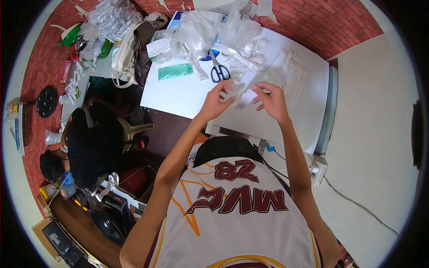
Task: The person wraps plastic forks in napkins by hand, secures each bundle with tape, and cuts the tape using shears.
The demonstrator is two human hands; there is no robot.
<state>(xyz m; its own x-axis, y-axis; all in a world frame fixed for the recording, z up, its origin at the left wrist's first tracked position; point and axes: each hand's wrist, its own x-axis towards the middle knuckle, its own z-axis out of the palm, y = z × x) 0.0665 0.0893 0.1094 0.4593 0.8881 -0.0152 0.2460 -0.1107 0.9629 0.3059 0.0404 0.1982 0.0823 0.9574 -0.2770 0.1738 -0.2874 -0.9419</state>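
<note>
My left hand hovers over the table's near side, its fingers curved and the thumb apart from them. To its right, my right hand has bent fingers, closed at the edge of a see-through plastic sleeve; the sleeve is faint and its outline blurs into the white tabletop. Just beyond my left hand lie scissors with dark handles. Loose white plastic forks and spoons are heaped past my hands. Right of them is a pile of thin, clear-wrapped white pieces, apparently cutlery.
Filled clear bags and a green plastic packet are on the white table. A cream handbag stands at the left. Another person in dark clothes sits lower left, near a plastic chair.
</note>
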